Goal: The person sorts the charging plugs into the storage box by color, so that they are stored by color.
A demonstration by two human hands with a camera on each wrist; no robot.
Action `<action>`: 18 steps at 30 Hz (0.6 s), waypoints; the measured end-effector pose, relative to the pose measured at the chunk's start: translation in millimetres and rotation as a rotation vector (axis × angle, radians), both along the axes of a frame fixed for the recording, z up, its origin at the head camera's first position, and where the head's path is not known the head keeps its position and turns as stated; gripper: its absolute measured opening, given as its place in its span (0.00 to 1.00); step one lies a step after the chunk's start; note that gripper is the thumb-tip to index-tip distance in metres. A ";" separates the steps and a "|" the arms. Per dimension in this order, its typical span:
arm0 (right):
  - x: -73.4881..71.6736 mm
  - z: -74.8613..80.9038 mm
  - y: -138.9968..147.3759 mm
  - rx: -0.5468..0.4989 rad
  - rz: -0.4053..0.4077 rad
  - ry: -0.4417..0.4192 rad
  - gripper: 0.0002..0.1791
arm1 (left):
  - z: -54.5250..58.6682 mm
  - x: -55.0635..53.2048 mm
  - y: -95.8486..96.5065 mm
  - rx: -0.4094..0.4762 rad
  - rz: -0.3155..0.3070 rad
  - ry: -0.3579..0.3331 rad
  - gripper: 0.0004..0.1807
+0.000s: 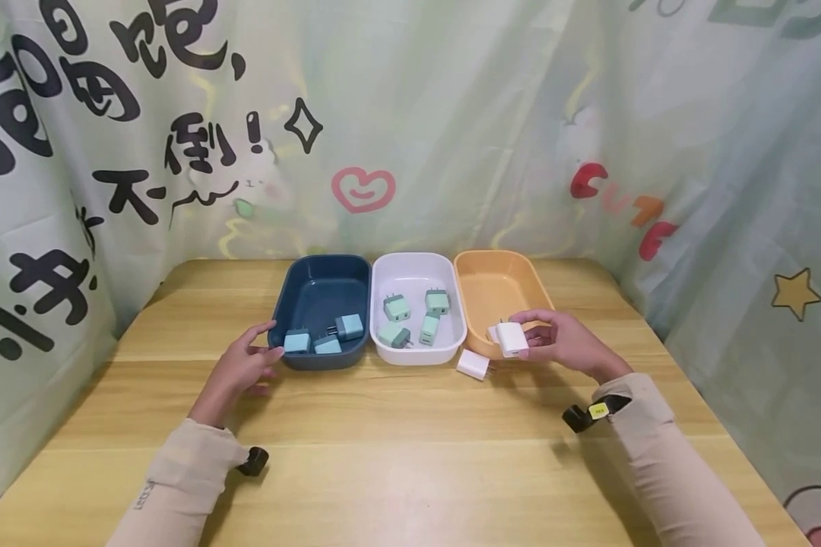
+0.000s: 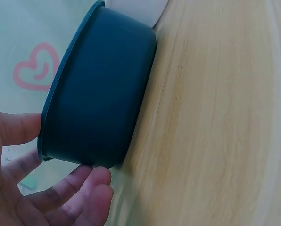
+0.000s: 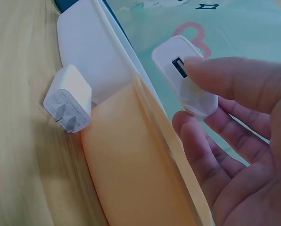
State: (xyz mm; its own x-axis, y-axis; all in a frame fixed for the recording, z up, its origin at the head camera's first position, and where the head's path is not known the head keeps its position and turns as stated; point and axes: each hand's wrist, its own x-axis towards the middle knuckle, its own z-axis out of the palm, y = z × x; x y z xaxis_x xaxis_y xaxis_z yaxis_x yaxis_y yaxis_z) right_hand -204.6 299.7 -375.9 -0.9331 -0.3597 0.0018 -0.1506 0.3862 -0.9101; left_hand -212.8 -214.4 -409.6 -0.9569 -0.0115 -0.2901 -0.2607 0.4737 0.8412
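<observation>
My right hand [image 1: 559, 340] pinches a white USB charger [image 1: 512, 339] between thumb and fingers, over the front of the orange bin [image 1: 499, 292]. In the right wrist view, the USB port of this charger [image 3: 185, 77] shows beside the thumb. Part of another white piece [image 1: 492, 334] peeks out behind it inside that bin. A second white charger [image 1: 473, 365] lies on the table against the bins, its prongs visible in the right wrist view. At the front left corner of the navy bin [image 1: 328, 266], my left hand [image 1: 239, 368] touches the rim and side with relaxed fingers.
Between the navy and orange bins stands a white bin [image 1: 417, 266] with several mint green chargers [image 1: 429, 328]. Light blue chargers [image 1: 349, 327] lie in the navy bin. The three bins stand side by side on a wooden table [image 1: 383, 456], before a printed curtain [image 1: 451, 114].
</observation>
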 end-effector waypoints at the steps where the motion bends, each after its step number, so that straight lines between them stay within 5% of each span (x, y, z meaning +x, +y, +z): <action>1: -1.5 0.2 0.1 0.007 -0.006 0.001 0.31 | 0.1 -0.2 -0.2 0.003 -0.003 0.000 0.36; 18: -29.2 3.3 -2.5 -0.002 -0.039 -0.037 0.30 | 0.8 0.1 -1.6 0.024 -0.008 -0.012 0.37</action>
